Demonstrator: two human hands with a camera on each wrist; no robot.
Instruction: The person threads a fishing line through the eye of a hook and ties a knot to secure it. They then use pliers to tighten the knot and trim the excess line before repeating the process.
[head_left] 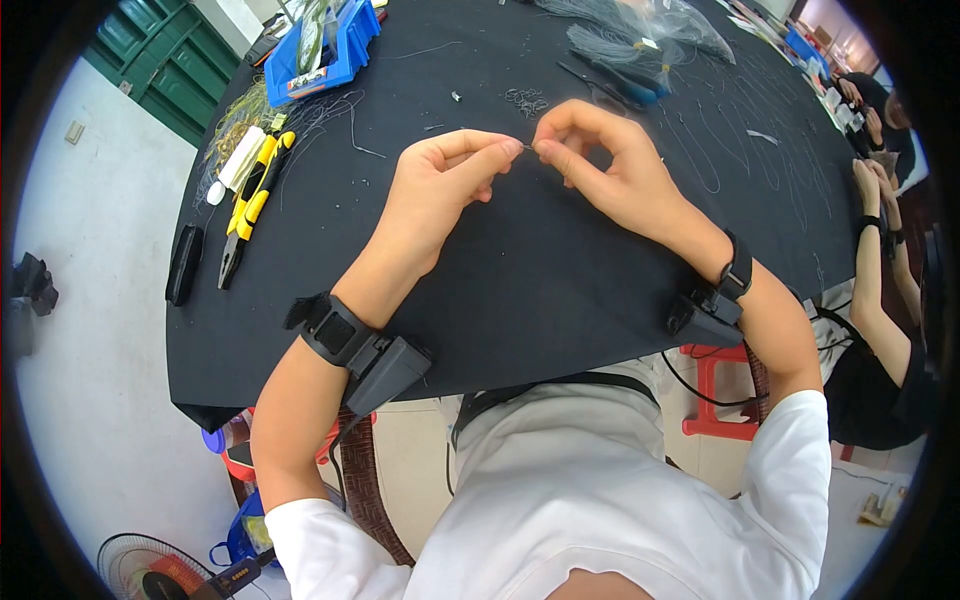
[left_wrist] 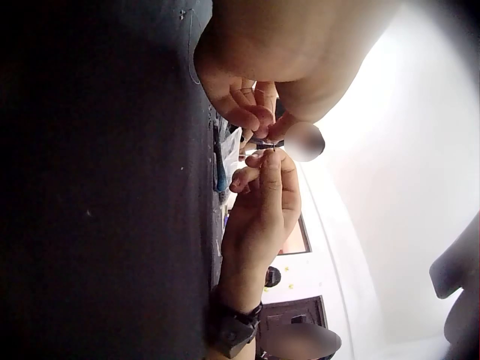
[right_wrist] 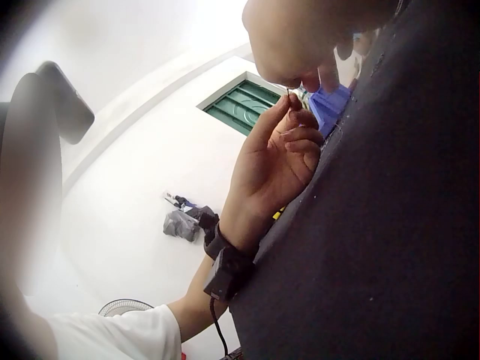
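Over the black-covered table (head_left: 560,290), my left hand (head_left: 435,190) and right hand (head_left: 625,170) meet fingertip to fingertip. Between them is a tiny thin wire-like piece (head_left: 527,147), too small to name its kind. Thumb and forefinger of the left hand pinch one end, and those of the right hand pinch the other. In the right wrist view the piece (right_wrist: 289,92) shows as a short dark sliver at the left fingertips. Just beyond the fingers lies a small pile of tiny metal pieces (head_left: 525,101).
Yellow-and-black pliers (head_left: 262,185) and a black case (head_left: 185,265) lie at the left. A blue bin (head_left: 350,45) stands at the back left, near tangled line (head_left: 235,125). Bundles of thin line (head_left: 625,45) are at the back right. Another person's arms (head_left: 875,270) are at the right.
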